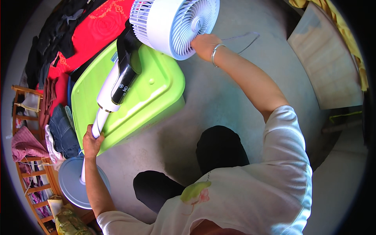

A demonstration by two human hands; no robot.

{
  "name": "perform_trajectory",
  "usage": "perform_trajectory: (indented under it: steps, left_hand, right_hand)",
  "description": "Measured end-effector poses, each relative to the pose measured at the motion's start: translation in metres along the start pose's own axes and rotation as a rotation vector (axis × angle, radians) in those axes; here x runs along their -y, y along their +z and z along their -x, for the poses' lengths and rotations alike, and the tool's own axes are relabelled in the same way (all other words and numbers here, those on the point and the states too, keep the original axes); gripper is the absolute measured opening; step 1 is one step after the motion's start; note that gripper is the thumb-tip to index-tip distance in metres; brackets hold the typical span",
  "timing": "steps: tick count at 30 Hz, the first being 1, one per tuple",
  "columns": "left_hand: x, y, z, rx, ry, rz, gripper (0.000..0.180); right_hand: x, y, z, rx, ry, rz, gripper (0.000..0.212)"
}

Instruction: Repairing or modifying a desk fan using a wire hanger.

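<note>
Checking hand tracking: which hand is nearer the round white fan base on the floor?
Left. The left hand grips the white fan pole just above the round white fan base; the right hand is far up, at the white fan head.

White plastic fan head w/ ribbed grille [176, 23] looked smooth, semi-gloss. White plastic pole [102, 113] was glossy; black control section [124, 80] shinier. Lime-green plastic bin lid [152, 90] was smooth, glossy. Grey concrete floor [219, 94] looked matt, rough. Thin metal bangle [216, 51] shone.
</note>
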State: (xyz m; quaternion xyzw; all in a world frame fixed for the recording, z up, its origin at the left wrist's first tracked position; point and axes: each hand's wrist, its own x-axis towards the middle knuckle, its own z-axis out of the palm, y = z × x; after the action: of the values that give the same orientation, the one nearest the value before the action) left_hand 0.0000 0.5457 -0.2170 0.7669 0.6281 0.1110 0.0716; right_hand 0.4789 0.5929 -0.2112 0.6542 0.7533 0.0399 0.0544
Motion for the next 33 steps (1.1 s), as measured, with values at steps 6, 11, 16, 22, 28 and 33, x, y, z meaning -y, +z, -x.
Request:
perform_trajectory:
  steps: [6, 11, 16, 22, 28, 33]
  left_hand:
    - [0.002, -0.001, -0.001, 0.012, -0.001, -0.006, 0.034]
    - [0.006, -0.003, -0.004, 0.035, -0.001, 0.039, 0.032]
    - [0.002, -0.006, -0.010, 0.078, -0.018, 0.100, 0.032]
    - [0.007, -0.011, -0.018, 0.223, -0.144, 0.238, 0.029]
    - [0.017, -0.014, -0.030, 0.371, -0.200, 0.436, 0.030]
    - [0.043, 0.005, -0.025, 0.091, -0.137, 0.402, 0.028]
  right_hand:
    - [-0.027, 0.006, 0.001, -0.014, -0.074, -0.061, 0.018]
    - [-0.028, 0.028, 0.012, -0.294, -0.050, -0.166, 0.016]
    - [-0.041, 0.059, 0.035, -0.538, -0.019, -0.568, 0.019]
    - [-0.049, 0.084, 0.051, -0.504, 0.242, -1.007, 0.017]
    - [-0.043, 0.114, 0.046, -0.586, 0.262, -1.251, 0.019]
    - [-0.032, 0.112, 0.053, -0.612, 0.246, -1.292, 0.020]
